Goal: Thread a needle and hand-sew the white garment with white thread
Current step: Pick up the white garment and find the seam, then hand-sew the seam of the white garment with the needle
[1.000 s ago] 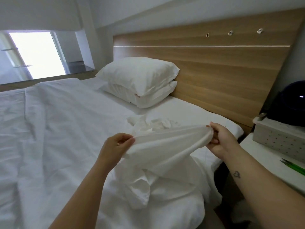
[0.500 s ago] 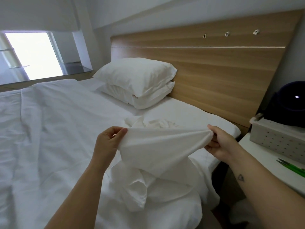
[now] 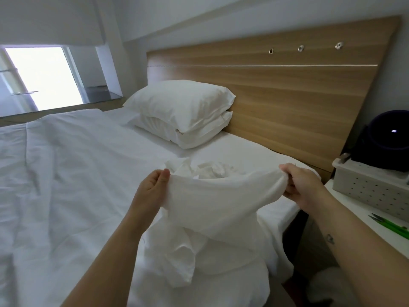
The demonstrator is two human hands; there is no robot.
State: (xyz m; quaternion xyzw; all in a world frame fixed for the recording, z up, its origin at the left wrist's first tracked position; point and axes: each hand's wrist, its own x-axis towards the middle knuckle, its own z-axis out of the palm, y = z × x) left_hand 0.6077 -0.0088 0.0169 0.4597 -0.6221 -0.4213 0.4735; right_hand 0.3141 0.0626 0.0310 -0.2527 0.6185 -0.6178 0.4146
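Observation:
A white garment (image 3: 212, 202) is stretched between both hands above the bed, its lower part hanging in folds onto the bedding. My left hand (image 3: 152, 187) pinches its left edge between thumb and fingers. My right hand (image 3: 301, 185) grips the bunched right edge with curled fingers. More of the garment lies crumpled on the bed behind the stretched part. No needle or thread can be made out in the head view.
The white bed (image 3: 66, 185) fills the left and middle, with two stacked pillows (image 3: 183, 111) against a wooden headboard (image 3: 287, 96). At right a white nightstand (image 3: 363, 220) carries a perforated grey box (image 3: 371, 191), a dark round object (image 3: 389, 140) and green tools (image 3: 389, 227).
Both hands have pulled slightly further apart and the garment's top edge is stretched wider. The view has shifted a little to the right.

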